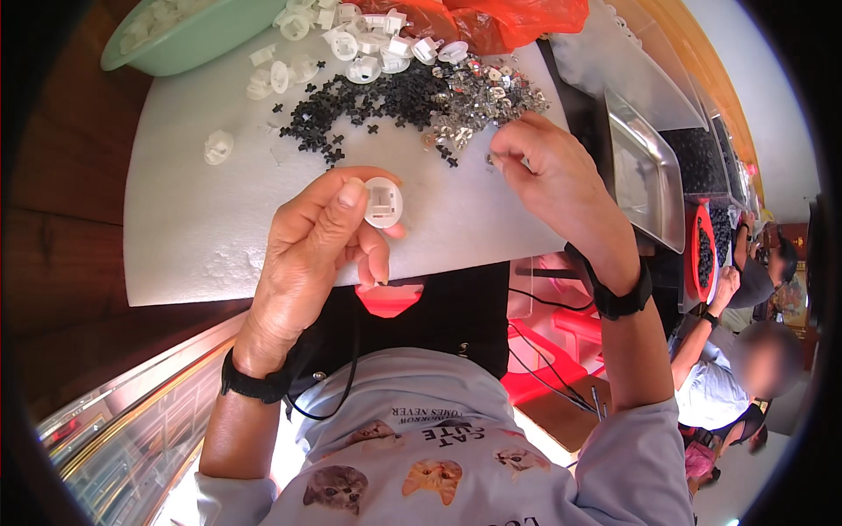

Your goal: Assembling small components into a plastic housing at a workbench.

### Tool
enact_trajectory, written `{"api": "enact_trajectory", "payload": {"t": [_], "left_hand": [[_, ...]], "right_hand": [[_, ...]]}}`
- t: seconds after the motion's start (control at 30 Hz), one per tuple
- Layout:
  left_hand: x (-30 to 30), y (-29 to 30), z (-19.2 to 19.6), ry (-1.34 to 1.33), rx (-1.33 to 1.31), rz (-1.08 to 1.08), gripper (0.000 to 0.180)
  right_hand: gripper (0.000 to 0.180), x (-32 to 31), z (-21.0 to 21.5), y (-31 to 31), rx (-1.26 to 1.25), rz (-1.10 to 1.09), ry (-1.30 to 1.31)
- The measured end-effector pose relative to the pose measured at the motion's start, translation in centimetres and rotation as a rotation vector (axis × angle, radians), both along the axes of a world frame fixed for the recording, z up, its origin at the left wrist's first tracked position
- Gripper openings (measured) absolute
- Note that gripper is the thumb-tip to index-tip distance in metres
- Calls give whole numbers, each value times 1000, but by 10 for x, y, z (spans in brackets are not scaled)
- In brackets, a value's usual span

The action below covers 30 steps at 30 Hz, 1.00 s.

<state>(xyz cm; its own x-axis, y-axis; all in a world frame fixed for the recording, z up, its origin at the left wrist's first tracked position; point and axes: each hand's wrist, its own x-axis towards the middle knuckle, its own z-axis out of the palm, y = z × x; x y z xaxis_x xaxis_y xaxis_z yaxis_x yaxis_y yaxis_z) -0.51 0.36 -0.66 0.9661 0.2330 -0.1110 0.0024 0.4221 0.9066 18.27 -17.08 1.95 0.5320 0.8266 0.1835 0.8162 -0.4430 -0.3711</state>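
My left hand point(311, 230) is closed, pinching a round white plastic part point(383, 203) between thumb and fingers. Its face has a raised square block and small slots, and it is held above the white work board point(202, 237). To the right, the thumb and fingertips of my right hand point(561, 180) are pressed together just below a heap of small shiny metal pieces point(491, 95). Something tiny shows at those fingertips, too small to name. A pile of black cross-shaped parts point(351, 110) lies beyond the left hand, touching the metal heap.
Several more white round parts point(364, 44) are heaped at the back, with one point(218, 147) lying apart on the left. A green basin point(189, 35) and red plastic bag point(491, 22) sit behind. A metal tray point(645, 175) stands right; co-workers point(715, 368) sit farther right.
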Motion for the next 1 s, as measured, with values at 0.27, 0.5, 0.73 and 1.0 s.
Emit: {"api": "enact_trajectory", "payload": {"t": [0.27,0.5,0.73,1.0], "left_hand": [[1,-5,3,10,79,90,44],[-1,1,-2,5,46,44,45],[-1,0,-2,-3,-7,35,46],[-1,7,3,7,-26,-12,43]], "right_hand": [[6,-7,1,4,18,20,-39],[4,-49,20,23,291,250,389],[4,-66,17,39,334,295,499],[7,-53,15,40,312,464,312]]}}
